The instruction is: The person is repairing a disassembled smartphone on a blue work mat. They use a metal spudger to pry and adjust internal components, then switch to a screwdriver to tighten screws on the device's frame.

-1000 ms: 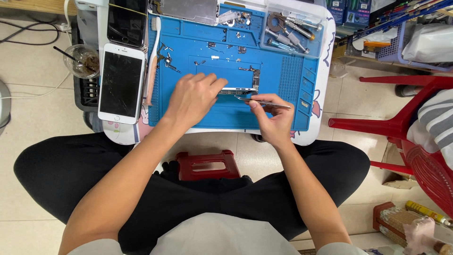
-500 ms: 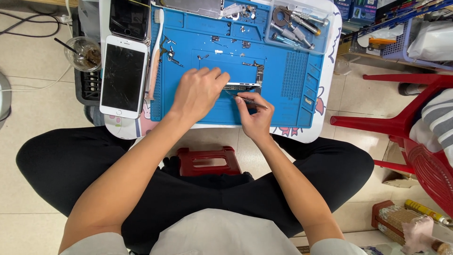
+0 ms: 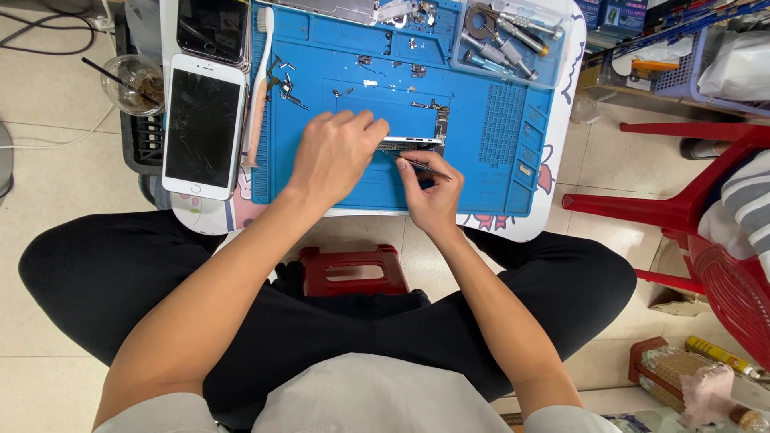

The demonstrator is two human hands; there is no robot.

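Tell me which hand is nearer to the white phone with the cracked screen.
Left. The left hand rests on the blue mat, a short way right of the white phone. The right hand lies farther right, beyond the left hand, holding a thin tool.
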